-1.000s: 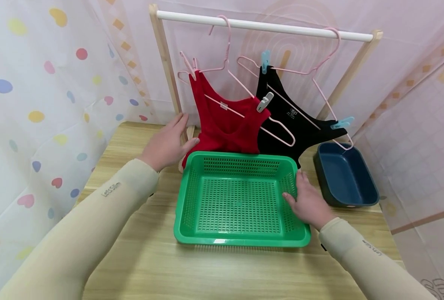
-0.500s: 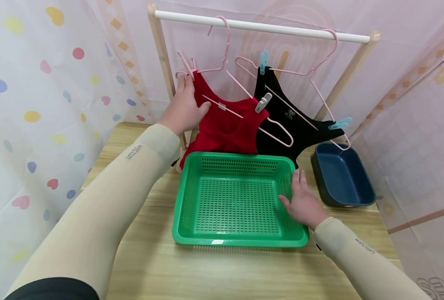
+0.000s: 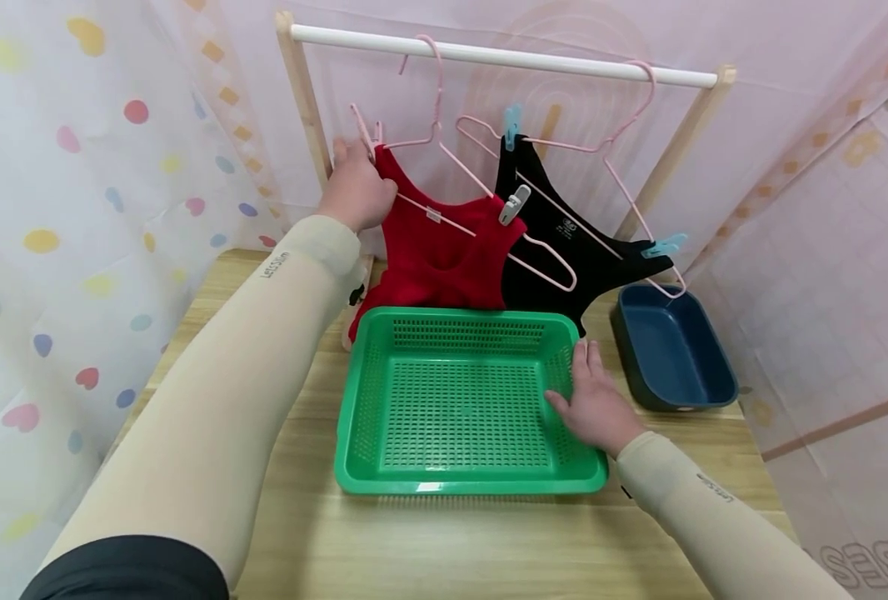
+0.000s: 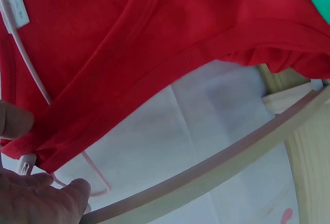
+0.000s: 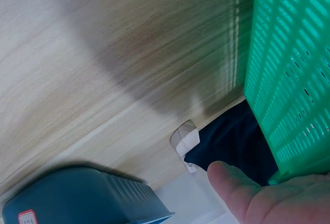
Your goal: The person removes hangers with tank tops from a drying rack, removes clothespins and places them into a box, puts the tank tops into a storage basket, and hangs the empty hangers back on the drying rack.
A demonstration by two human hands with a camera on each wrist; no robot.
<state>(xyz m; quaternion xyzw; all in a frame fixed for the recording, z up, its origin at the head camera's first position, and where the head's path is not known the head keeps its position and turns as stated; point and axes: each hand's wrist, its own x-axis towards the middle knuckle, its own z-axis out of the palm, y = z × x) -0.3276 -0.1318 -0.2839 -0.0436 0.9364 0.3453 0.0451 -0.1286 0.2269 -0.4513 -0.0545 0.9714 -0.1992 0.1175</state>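
Observation:
A red tank top (image 3: 444, 258) hangs on a pink hanger (image 3: 440, 92), held by a pink clothespin (image 3: 362, 129) at its left strap and a grey clothespin (image 3: 515, 205) at its right. My left hand (image 3: 356, 190) is at that left strap, thumb and curled fingers around the pink clothespin; in the left wrist view the clothespin's end (image 4: 27, 164) shows between thumb and fingers. Lower right, my right hand (image 3: 596, 404) rests on the right rim of a green plastic basket (image 3: 466, 486), fingers extended, thumb over the inner side. Nothing lies inside the basket.
A black tank top (image 3: 564, 225) hangs beside the red one with blue clothespins (image 3: 513, 127). Both hangers hook on the rack's white bar (image 3: 504, 57). A dark blue bin (image 3: 672, 346) stands at the right of the wooden table (image 3: 489, 550). Patterned curtains enclose it.
My left hand has risen from beside the rack's left post to the red top's left strap and closed around the pink clothespin. The right hand has stayed on the basket rim.

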